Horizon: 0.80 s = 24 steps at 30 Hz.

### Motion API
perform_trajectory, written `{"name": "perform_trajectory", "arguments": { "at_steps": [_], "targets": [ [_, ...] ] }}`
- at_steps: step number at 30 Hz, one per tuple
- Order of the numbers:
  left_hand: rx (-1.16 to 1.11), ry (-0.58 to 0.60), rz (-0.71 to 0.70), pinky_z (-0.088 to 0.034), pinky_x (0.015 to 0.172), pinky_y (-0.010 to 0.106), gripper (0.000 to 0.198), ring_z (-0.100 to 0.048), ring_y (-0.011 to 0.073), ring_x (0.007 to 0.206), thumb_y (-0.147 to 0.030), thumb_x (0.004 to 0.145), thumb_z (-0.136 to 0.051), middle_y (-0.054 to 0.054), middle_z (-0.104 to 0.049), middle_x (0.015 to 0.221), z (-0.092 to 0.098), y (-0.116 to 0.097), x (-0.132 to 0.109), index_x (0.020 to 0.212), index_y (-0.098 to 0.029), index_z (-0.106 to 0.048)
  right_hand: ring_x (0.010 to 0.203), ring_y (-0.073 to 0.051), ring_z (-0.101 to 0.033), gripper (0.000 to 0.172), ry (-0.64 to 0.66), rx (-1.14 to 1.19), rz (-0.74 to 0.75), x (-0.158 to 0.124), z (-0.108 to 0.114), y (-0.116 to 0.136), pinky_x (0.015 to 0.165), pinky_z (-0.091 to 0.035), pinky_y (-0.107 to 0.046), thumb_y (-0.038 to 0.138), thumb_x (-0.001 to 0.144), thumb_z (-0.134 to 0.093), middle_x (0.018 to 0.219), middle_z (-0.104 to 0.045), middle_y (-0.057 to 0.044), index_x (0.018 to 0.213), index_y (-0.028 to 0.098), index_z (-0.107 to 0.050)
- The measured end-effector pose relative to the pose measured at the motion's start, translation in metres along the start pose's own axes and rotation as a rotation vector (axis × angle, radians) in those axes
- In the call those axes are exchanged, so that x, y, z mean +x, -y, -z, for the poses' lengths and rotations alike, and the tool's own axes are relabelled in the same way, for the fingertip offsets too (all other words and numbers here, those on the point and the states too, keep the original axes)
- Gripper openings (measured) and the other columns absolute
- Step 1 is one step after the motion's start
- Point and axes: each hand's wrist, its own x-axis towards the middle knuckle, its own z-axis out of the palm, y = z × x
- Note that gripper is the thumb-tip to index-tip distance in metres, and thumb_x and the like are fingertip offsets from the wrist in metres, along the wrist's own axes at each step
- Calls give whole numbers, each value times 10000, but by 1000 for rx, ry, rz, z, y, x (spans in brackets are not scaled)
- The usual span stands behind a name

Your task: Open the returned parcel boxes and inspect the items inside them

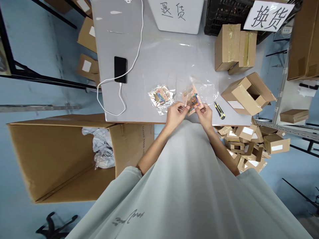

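Observation:
Near the table's front edge, my left hand and my right hand pinch the lower part of a small colourful printed packet, one hand on each side. It is tilted, with pink and orange print; its exact kind is not clear. Loose clear plastic wrap spreads beside and behind it. Left of my hands, a second printed packet lies in shiny clear wrapping. A yellow and black box cutter rests just right of my right hand.
An opened carton and taped cartons stand on the right; a white bin and black crate are behind. A phone with a white cable lies left. Below are a large box and several small boxes.

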Motion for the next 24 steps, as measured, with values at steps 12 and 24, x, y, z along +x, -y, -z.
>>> {"name": "perform_trajectory", "arguments": {
  "at_steps": [12,24],
  "targets": [
    [-223,-96,210,-658,836,364,210,-809,245,902,-403,792,-794,65,-801,876,91,8,27,795,-205,-724,997,-267,-807,494,-45,-40,-124,21,92,-7,885,-701,-397,637,757,-948,1025,-861,-58,1002,241,-783],
    [-95,170,271,-642,648,359,598,-764,214,634,-596,635,-1061,82,-841,864,126,39,40,913,-194,-717,922,-250,-789,524,85,-7,-151,20,126,8,826,-671,-374,714,825,-916,1053,-855,-36,1090,279,-794]
  ]
}}
